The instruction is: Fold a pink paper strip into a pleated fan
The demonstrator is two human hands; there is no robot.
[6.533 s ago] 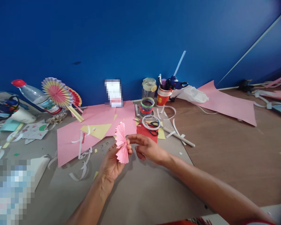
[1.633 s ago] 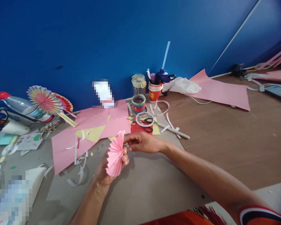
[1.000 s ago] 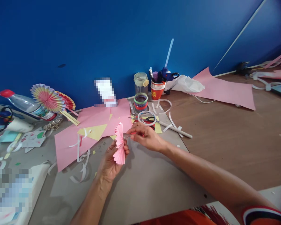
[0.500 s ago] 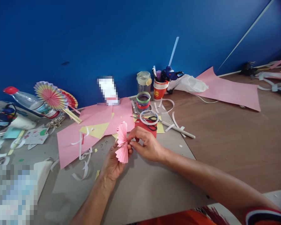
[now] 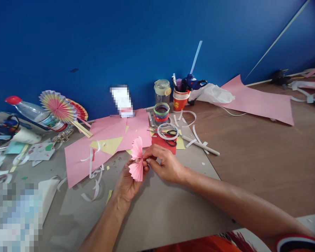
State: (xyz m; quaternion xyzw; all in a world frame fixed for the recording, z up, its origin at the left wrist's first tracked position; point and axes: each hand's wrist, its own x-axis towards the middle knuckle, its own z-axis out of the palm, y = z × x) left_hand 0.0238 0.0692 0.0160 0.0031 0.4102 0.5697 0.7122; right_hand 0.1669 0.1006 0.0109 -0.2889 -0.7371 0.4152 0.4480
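Observation:
A pleated piece of pink paper (image 5: 137, 169), pinched narrow at its middle and fanned out at both ends, is held above the grey board. My left hand (image 5: 128, 182) is closed on it from behind and below. On its right side my right hand (image 5: 164, 162) pinches with thumb and forefinger at the narrow middle. Whether a thread or other small thing is between those right fingertips, I cannot make out. Behind the hands lie pink paper sheets (image 5: 81, 162) and a red paper piece (image 5: 157, 141) with scissors (image 5: 170, 133) on it.
A roll of clear tape (image 5: 167, 131), a jar with coloured bands (image 5: 161, 113) and a red paper cup (image 5: 180, 100) of tools stand behind. Leftward are a pleated fan (image 5: 58, 108), a plastic bottle (image 5: 31, 110) and paper strips (image 5: 96, 187). A white stick (image 5: 204, 146) lies rightward.
The pink pleated paper's two ends look slightly more spread and tilted. Both hands keep nearly the same place and grip, and the whole view has shifted a little.

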